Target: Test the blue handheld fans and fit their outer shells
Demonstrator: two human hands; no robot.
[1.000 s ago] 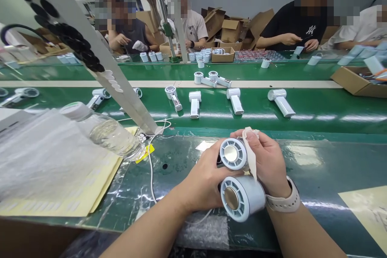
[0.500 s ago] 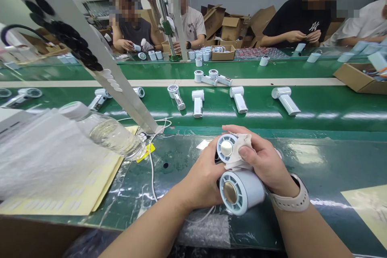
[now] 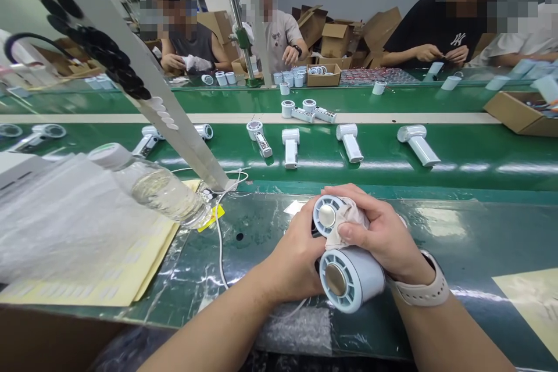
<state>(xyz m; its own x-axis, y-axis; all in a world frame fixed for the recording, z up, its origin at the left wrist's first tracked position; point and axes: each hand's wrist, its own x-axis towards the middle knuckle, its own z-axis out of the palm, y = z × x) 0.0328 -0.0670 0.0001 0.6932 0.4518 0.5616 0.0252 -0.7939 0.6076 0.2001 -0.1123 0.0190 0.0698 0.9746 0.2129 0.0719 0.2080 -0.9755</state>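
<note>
Two pale blue handheld fans (image 3: pixel 351 279) clasped near the worktop's (image 3: pixel 440 250) front edge.
Upper fan (image 3: pixel 325 215) gripped by left hand (image 3: pixel 293 258); white cloth (image 3: pixel 346 218) clenched against it by right hand (image 3: pixel 381 238).

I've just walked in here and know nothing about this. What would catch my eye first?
Front and centre, the left hand and right hand press a white cloth against two pale blue fan heads. Beyond them, white handheld fans stand spaced along a green conveyor belt. At left, a clear water bottle lies above yellow sheets.
</note>
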